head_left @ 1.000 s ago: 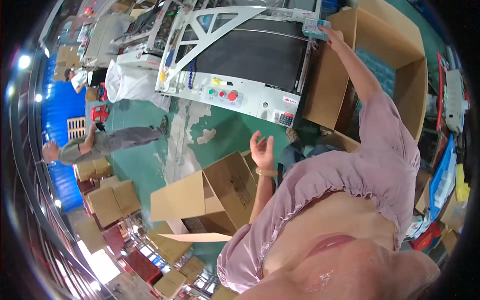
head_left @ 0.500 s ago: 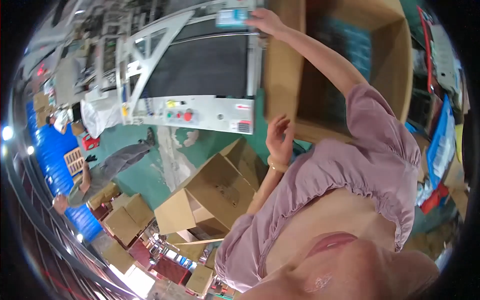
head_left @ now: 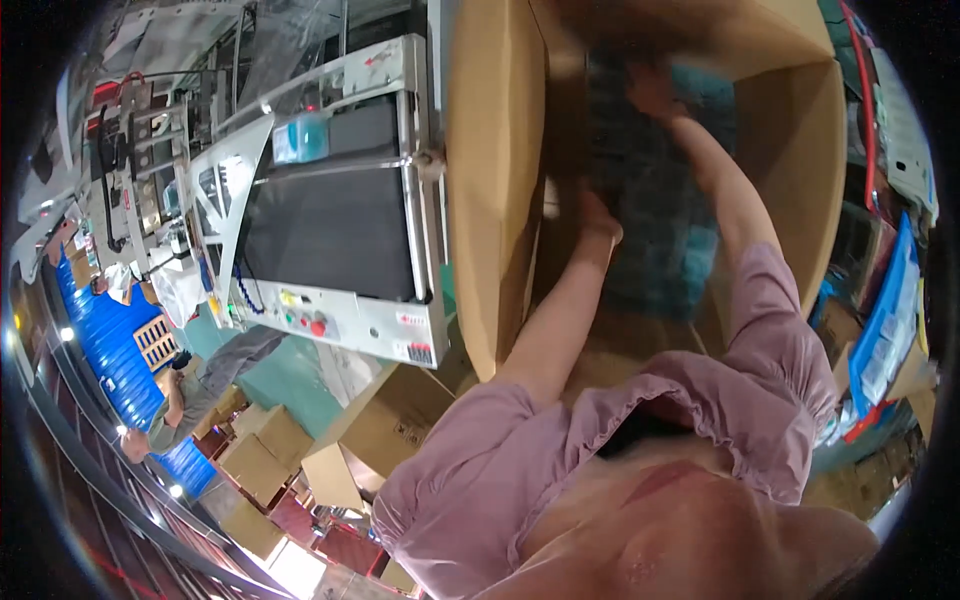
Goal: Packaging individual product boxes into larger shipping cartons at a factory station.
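Both my arms reach down into a large open cardboard box [head_left: 500, 200]. My right hand [head_left: 655, 92] is deep inside, near its far end, over blue, clear-wrapped packs [head_left: 700, 250] on the bottom. Along the left inner wall lies my left hand [head_left: 598, 215], dim and blurred. Shadow and motion smear the fingers of both hands, so what they hold, if anything, does not show. A blue-and-white pack [head_left: 302, 138] sits on the black conveyor belt [head_left: 330, 210] left of the box.
The conveyor's white side panel [head_left: 375, 335] carries a red button and other controls. Below it stands another open carton [head_left: 390, 420]. A person [head_left: 190, 390] is farther off at the left. Blue plastic packaging [head_left: 880, 320] lies at the right.
My right hand has left the conveyor's edge, where it held a blue-and-white pack, and is inside the box. My left hand has gone in too. Another pack shows on the belt.
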Action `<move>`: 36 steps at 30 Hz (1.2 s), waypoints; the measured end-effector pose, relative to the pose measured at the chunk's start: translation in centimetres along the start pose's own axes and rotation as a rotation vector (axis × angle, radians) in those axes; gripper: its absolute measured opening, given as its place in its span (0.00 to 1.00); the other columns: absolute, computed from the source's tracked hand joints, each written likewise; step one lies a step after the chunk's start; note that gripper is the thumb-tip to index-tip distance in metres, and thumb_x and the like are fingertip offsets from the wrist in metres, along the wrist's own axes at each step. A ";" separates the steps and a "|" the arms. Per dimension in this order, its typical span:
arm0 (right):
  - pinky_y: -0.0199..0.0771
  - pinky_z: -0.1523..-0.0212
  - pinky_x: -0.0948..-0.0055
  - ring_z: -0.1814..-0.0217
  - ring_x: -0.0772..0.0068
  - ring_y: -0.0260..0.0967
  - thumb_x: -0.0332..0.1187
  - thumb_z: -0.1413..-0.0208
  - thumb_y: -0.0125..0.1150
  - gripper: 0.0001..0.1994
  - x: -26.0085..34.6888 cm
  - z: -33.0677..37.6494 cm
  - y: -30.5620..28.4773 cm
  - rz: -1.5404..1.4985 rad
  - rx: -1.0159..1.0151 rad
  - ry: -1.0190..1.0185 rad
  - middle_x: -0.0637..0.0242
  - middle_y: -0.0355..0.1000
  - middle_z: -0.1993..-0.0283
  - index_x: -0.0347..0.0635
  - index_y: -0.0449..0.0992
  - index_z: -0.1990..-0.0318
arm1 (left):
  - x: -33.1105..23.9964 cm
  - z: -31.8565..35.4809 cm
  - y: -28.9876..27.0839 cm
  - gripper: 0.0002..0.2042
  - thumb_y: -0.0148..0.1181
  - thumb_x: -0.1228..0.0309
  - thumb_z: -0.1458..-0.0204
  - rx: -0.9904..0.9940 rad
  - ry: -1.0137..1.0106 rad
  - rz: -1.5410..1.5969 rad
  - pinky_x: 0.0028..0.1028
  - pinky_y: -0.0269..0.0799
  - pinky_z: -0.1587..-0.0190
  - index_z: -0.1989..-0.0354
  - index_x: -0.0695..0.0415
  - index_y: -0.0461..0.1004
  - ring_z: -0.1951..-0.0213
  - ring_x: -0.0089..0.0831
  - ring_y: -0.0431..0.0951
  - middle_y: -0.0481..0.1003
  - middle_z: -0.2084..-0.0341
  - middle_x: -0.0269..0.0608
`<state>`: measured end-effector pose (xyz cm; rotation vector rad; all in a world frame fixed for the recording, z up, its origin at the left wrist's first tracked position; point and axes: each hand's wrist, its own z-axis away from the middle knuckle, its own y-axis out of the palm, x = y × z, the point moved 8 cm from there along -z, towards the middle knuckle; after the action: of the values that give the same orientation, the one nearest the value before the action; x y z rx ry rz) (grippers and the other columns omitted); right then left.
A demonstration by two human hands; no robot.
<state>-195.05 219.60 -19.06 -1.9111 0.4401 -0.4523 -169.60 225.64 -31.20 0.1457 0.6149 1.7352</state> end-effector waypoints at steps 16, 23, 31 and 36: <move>0.56 0.46 0.51 0.46 0.44 0.55 0.55 0.64 0.63 0.39 -1.5 0.1 -3.3 -0.162 0.315 0.361 0.47 0.54 0.45 0.47 0.60 0.44 | -3.2 7.2 10.7 0.35 0.46 0.53 0.51 0.507 0.221 -0.556 0.35 0.53 0.42 0.38 0.54 0.42 0.43 0.35 0.56 0.53 0.42 0.42; 0.47 0.40 0.59 0.40 0.58 0.49 0.33 0.56 0.61 0.29 2.3 0.3 -35.2 -0.698 -0.252 0.096 0.54 0.55 0.43 0.34 0.59 0.45 | -0.7 21.2 15.5 0.32 0.58 0.70 0.56 0.733 -0.070 -0.078 0.29 0.65 0.53 0.41 0.55 0.52 0.52 0.28 0.66 0.64 0.50 0.41; 0.48 0.43 0.53 0.41 0.53 0.50 0.52 0.58 0.56 0.37 19.5 1.7 -54.2 -0.878 -0.486 -0.392 0.49 0.52 0.42 0.38 0.55 0.44 | -19.1 41.3 15.1 0.40 0.69 0.75 0.70 0.972 0.655 -0.729 0.28 0.60 0.47 0.43 0.60 0.56 0.51 0.28 0.64 0.64 0.51 0.41; 0.50 0.46 0.54 0.44 0.52 0.52 0.55 0.61 0.56 0.39 32.2 3.6 -55.1 -1.011 -0.366 -0.585 0.46 0.52 0.44 0.39 0.55 0.44 | -27.5 48.3 3.9 0.47 0.73 0.75 0.77 0.752 0.957 -0.875 0.31 0.55 0.43 0.42 0.59 0.53 0.46 0.28 0.59 0.61 0.48 0.40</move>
<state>-160.40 226.17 34.28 -2.4051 -0.9306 -0.4260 -145.69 214.93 17.96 -0.4153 1.7084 0.5686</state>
